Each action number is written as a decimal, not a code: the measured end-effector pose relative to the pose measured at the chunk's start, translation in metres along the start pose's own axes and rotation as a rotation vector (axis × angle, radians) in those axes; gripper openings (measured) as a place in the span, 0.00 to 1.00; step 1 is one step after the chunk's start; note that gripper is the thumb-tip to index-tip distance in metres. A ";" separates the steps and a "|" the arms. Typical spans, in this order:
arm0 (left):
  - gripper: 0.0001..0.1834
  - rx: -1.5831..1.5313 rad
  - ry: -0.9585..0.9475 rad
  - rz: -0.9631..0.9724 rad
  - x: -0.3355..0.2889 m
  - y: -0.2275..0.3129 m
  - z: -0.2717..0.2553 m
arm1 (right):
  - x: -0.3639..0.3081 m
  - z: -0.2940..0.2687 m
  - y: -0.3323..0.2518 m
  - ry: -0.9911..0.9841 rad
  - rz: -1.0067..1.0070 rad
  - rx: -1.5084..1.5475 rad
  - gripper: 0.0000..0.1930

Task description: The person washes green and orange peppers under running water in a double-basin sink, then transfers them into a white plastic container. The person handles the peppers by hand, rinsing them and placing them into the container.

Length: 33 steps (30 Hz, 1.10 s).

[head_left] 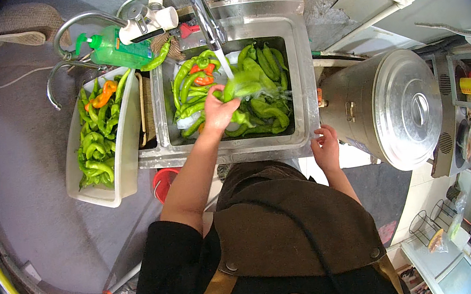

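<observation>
My left hand (pixel 221 112) is closed around a long green pepper (pixel 244 85), holding it over the steel sink (pixel 300 73). Water from the faucet (pixel 203 17) runs onto that pepper and splashes to the right, blurring it. Many green peppers (pixel 269 110) lie in the basin below, with a few orange-red ones (pixel 203 78) at the back left. My right hand (pixel 325 144) is by the sink's front right corner, its fingers loosely bent and apart, with nothing visible in them.
A white bin (pixel 135 115) of green peppers and an orange one stands left of the sink. Behind it are a green soap bottle (pixel 118 46) and a lone green pepper (pixel 157 58). A large lidded steel pot (pixel 406 107) stands right; a red bucket (pixel 164 183) is below.
</observation>
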<state>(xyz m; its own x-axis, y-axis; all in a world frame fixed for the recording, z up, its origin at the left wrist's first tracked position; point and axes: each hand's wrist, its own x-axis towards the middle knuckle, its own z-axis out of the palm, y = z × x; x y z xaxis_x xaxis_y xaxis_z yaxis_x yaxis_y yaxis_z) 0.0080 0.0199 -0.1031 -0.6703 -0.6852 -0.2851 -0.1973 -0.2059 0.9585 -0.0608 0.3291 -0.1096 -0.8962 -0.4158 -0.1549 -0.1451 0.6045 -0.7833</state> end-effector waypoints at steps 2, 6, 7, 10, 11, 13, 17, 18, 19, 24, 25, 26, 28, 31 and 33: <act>0.21 -0.156 0.084 -0.037 0.003 0.008 0.022 | 0.003 0.005 0.004 0.011 -0.063 -0.018 0.11; 0.27 -0.154 0.094 -0.162 0.015 0.022 0.034 | 0.011 0.012 0.010 0.033 -0.187 -0.062 0.11; 0.25 -0.161 0.185 -0.179 0.013 0.027 0.036 | 0.012 0.013 0.010 0.035 -0.202 -0.061 0.11; 0.25 -0.391 0.231 -0.215 0.018 0.024 0.019 | 0.010 0.011 -0.001 0.028 -0.149 -0.002 0.11; 0.27 -0.424 0.235 -0.270 0.012 0.038 0.016 | 0.008 0.009 -0.004 0.016 -0.119 -0.005 0.11; 0.28 -0.519 0.252 -0.296 0.008 0.042 0.014 | 0.005 0.005 -0.006 -0.007 -0.059 -0.011 0.11; 0.28 -0.488 0.180 -0.267 0.008 0.034 0.019 | 0.007 0.007 -0.011 -0.012 -0.060 0.030 0.13; 0.28 -0.462 0.145 -0.236 0.006 0.036 0.026 | 0.019 0.011 -0.023 0.014 -0.120 0.013 0.13; 0.28 -0.419 0.094 -0.243 0.003 0.040 0.028 | 0.032 0.015 -0.040 0.032 -0.186 -0.004 0.13; 0.26 -0.483 0.084 -0.320 -0.002 0.034 0.036 | 0.102 0.034 -0.128 0.031 -0.562 -0.084 0.16; 0.24 -0.463 0.099 -0.367 -0.002 0.034 0.035 | 0.109 0.039 -0.136 0.000 -0.639 -0.140 0.17; 0.22 -0.444 0.115 -0.412 -0.002 0.035 0.034 | 0.114 0.046 -0.138 -0.009 -0.701 -0.181 0.17; 0.20 -0.517 0.039 -0.435 0.003 0.019 0.023 | 0.120 0.058 -0.138 -0.027 -0.823 -0.263 0.17; 0.19 -0.650 -0.002 -0.468 0.002 0.019 0.017 | 0.123 0.068 -0.139 -0.004 -0.921 -0.268 0.11; 0.19 -0.686 -0.026 -0.499 0.000 0.019 0.016 | 0.122 0.073 -0.136 -0.014 -0.979 -0.256 0.08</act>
<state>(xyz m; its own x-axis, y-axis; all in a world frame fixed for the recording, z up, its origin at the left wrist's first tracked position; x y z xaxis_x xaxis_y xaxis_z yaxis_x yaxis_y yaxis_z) -0.0075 0.0269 -0.0850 -0.6378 -0.3868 -0.6661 -0.0024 -0.8638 0.5039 -0.1200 0.1467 -0.0657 -0.3302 -0.8138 0.4782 -0.9007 0.1202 -0.4174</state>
